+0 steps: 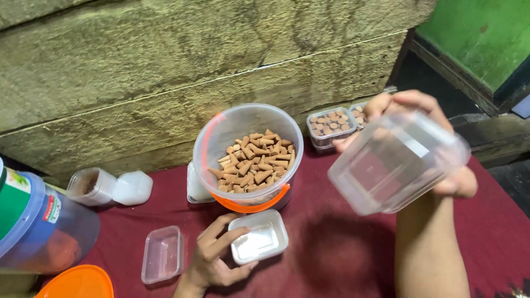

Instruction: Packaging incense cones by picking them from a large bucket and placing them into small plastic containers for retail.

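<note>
- Nearest, the right hand (441, 149) holds a clear plastic box (395, 163) up off the surface, tilted, fingers wrapped around its far side.
- Lower, the left hand (215, 256) rests on the maroon surface (342, 254), fingers curled on a small lid (258, 236).
- Just behind the lid stands a clear tub (248, 157) of brown cones (255, 163).
- 1 empty small tray (162, 254) lies left of that hand.
- 2 filled boxes (332, 126) sit by the wall.

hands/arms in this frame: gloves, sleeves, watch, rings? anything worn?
Nothing worn that shows. The left hand and the right hand are bare: no gloves, rings or watch in view. The right forearm is bare with no sleeve; the left is visible only to the wrist.
</note>
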